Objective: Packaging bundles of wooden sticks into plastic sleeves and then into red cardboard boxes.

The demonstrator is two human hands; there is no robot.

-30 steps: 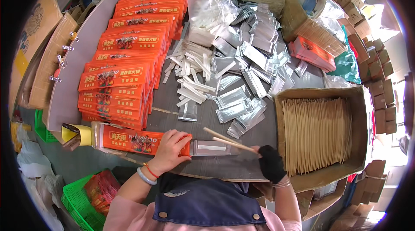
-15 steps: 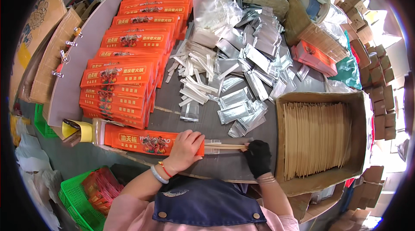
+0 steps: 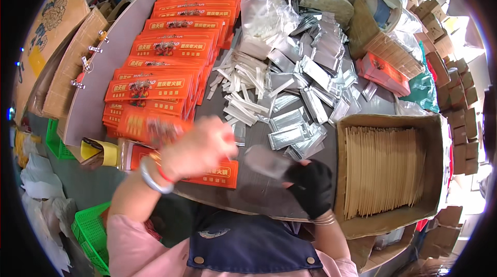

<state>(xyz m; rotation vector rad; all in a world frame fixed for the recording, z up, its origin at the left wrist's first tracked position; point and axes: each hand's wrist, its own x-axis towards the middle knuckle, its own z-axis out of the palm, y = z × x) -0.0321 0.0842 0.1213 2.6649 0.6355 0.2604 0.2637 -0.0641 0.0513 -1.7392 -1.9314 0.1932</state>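
My left hand (image 3: 199,147), smeared by motion, is raised over the table's front left. It appears closed on a long red printed packet (image 3: 150,126), also blurred, which sticks out to the left over the front of the red pile. Below it lies a stack of flat red packets (image 3: 220,174), partly hidden by my hand and wrist. My right hand (image 3: 310,186), in a black fingerless glove, is closed at the front edge, pinching a blurred clear, silvery sachet (image 3: 265,161) that points left.
Overlapping rows of red packets (image 3: 171,48) fill the left. White paper-wrapped strips (image 3: 243,108) and silvery sachets (image 3: 290,124) are heaped in the middle, near a clear plastic bag (image 3: 266,15). A cardboard box (image 3: 340,173) of wooden chopsticks stands right. A green basket (image 3: 90,230) sits below left.
My left hand has lifted from the front stack, up and left, with a red packet. The chopsticks between my hands are out of sight; my right hand now has a sachet.
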